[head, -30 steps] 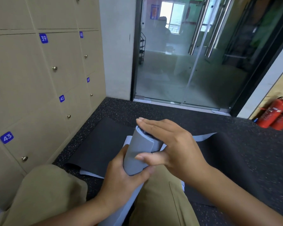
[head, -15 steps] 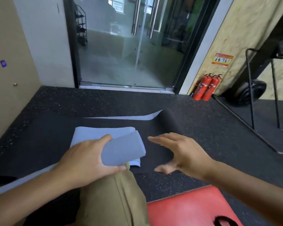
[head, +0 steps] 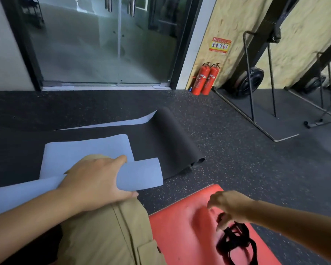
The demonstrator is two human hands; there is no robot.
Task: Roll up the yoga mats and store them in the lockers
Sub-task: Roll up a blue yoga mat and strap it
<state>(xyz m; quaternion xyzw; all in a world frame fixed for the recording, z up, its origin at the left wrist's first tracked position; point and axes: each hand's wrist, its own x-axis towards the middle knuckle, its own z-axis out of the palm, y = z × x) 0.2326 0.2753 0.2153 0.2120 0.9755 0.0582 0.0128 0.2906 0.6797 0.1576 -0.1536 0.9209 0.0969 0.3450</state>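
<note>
We see the speckled black rubber floor [head: 237,159] filling most of the view, with the glass double doors [head: 107,44] at its far edge. Taking the red mat [head: 180,226] at the lower right as our landmark, a black yoga mat [head: 161,142] lies unrolled on the floor beyond it and to its left, pale grey on its underside, one far corner curled up and its near right corner creased. Farther off to the right of the red mat stand black metal equipment frames [head: 260,83] against a chipboard wall [head: 233,22], and two red fire extinguishers [head: 205,79] rest upright at the foot of that wall, well beyond the mat.

Left of the red mat, our knee in khaki trousers [head: 103,232] rises from the bottom edge. Across it lies the rolled grey yoga mat [head: 139,175], its open end pointing toward the red mat and its loose tail trailing off to the left edge. Our left hand [head: 96,182] wraps the roll from above, fingers over the top and thumb beneath, the forearm coming in from the lower left.

Our right hand [head: 231,207] hangs over the red mat, wrist bent, fingers curled downward at a black strap [head: 235,243] lying looped on the mat. Motion blur keeps us from telling whether the fingertips already pinch it.
</note>
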